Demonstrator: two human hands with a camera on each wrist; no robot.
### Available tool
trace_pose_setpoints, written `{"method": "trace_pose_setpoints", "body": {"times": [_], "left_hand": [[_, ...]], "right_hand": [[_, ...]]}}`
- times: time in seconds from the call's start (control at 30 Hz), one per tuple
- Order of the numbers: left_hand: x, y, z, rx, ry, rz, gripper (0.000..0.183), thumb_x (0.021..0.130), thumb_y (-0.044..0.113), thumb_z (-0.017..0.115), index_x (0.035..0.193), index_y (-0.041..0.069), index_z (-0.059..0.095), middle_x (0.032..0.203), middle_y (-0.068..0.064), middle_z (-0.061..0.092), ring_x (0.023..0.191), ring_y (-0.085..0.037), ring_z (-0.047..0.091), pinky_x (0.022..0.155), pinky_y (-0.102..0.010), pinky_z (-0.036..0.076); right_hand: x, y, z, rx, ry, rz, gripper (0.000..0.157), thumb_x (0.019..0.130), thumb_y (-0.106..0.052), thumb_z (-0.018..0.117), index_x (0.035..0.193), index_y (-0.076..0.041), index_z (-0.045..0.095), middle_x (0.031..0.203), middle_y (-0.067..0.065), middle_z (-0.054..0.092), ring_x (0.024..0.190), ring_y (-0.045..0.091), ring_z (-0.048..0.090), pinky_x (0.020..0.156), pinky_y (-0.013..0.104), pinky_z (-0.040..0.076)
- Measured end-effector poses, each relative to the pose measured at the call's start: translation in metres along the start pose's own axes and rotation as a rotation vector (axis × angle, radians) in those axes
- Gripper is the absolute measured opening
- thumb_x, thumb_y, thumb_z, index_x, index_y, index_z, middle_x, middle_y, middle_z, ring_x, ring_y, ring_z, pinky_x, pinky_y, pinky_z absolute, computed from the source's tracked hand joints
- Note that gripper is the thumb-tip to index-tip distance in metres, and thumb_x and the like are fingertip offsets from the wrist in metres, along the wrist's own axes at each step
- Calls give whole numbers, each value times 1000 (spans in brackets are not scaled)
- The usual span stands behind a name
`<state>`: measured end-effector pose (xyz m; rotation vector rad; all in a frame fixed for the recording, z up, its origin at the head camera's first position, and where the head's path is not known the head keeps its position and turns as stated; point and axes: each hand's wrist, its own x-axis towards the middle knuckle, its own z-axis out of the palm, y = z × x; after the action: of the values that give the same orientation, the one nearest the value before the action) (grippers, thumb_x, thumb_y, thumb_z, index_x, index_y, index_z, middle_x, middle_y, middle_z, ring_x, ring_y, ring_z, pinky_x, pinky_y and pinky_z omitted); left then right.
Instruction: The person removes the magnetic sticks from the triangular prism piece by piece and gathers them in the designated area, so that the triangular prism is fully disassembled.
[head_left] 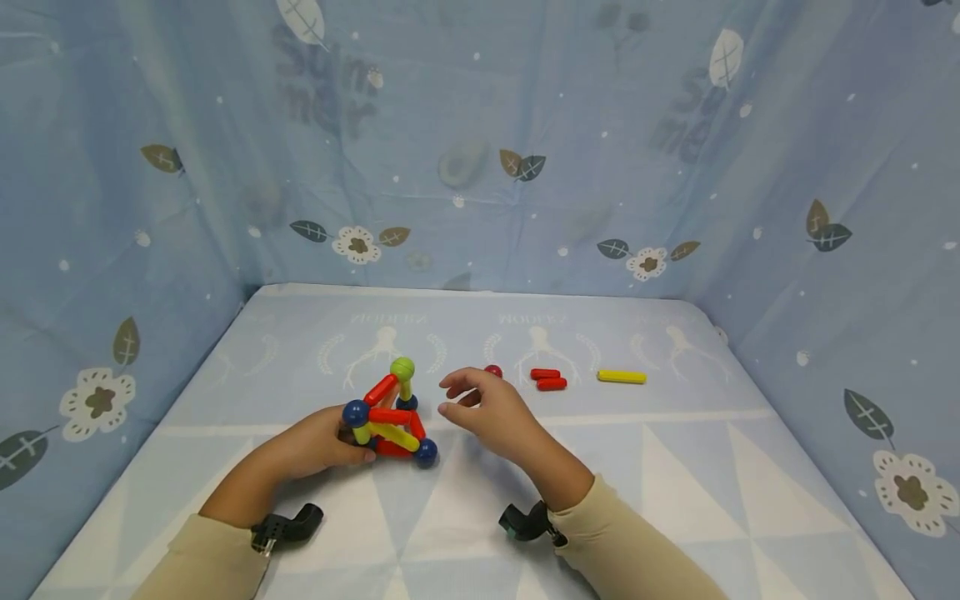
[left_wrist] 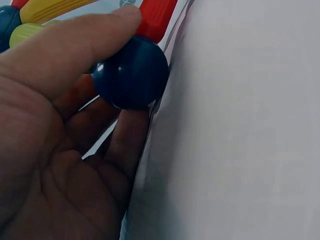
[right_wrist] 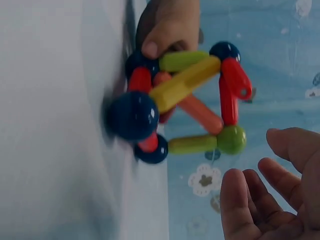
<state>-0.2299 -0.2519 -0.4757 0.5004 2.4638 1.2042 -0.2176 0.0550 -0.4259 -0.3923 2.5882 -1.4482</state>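
The left hand (head_left: pixel 322 442) pinches a low blue ball (left_wrist: pixel 132 72) of the model (head_left: pixel 390 416), thumb over it and fingers behind. The model appears to rest on the counter (head_left: pixel 465 550), left of centre; a grip this low probably steadies it while leaving its upper rods and green ball (head_left: pixel 402 368) free. The right hand (head_left: pixel 491 412) holds nothing, its fingers loosely bent, just beside the model but apart from it. Beyond it lie 1 red ball (head_left: pixel 493 370), partly hidden, 2 red rods (head_left: pixel 551 384) side by side and 1 yellow rod (head_left: pixel 622 377), seemingly kept within the right hand's reach. The counter's cloth seems to read "MODERN", flipped; lettering on the curtain (head_left: pixel 465 100) is too faint to read surely. No brand shows on the pieces.
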Motion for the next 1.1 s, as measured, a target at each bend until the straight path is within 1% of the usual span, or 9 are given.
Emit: {"method": "trace_pose_setpoints", "body": {"times": [0.03,0.13,0.3,0.4,0.57,0.67,0.8,0.9,1.1], "left_hand": [[0,0,0,-12,-4,8,54,84,26,90,131,12,67,119,-1,72,103,-21,61,94,-41,47],[1,-1,1,-51,-14,46,59,84,23,89,136,10,63,124,-5,71,102,-23,63,92,-38,52],[1,-1,1,-68,-16,88,61,84,20,90,137,8,60,122,-9,70,95,-25,62,83,-35,56],[0,0,-1,-55,-9,88,60,84,18,90,135,7,61,120,-9,70,92,-25,61,80,-33,55],[-1,-1,-1,-43,-13,74,57,84,19,89,133,8,63,114,-9,69,86,-25,58,74,-35,52],[0,-2,0,-41,-25,61,52,85,20,89,130,8,66,114,-7,70,89,-25,59,78,-37,51],[1,-3,1,-24,-50,49,46,86,23,87,127,10,70,118,-5,73,97,-24,62,89,-42,50],[1,-2,0,-2,-62,46,45,87,26,86,127,11,70,120,-4,73,102,-22,63,94,-44,50],[3,-2,-1,-5,-80,54,43,88,26,85,125,10,71,117,-4,74,98,-23,63,91,-43,49]], "right_hand": [[0,-3,4,6,-16,-7,27,96,-33,77,122,-31,69,122,0,70,107,15,66,82,38,58],[-2,-10,16,28,-63,-45,34,96,-32,78,127,-25,68,125,4,70,107,13,67,84,37,59],[-2,-17,32,45,-111,-109,42,94,-34,80,130,-17,68,120,-6,71,105,8,68,83,31,58],[-2,-19,38,44,-115,-121,38,94,-33,80,128,-20,69,116,-13,71,101,5,67,80,28,57],[-2,-21,45,45,-72,-110,24,95,-28,79,118,-27,72,109,-15,72,96,3,66,77,26,56],[-2,-21,48,58,-49,-112,19,96,-25,78,114,-28,73,105,-14,72,95,4,66,76,25,56],[-2,-21,51,76,-27,-100,15,97,-23,77,111,-27,75,101,-12,72,92,6,65,73,25,57],[-2,-21,52,98,-12,-87,12,97,-22,77,108,-26,76,99,-11,72,91,8,65,74,25,57],[-1,-22,53,135,7,-77,11,96,-19,78,106,-22,79,100,-9,74,92,9,66,78,24,58]]}}
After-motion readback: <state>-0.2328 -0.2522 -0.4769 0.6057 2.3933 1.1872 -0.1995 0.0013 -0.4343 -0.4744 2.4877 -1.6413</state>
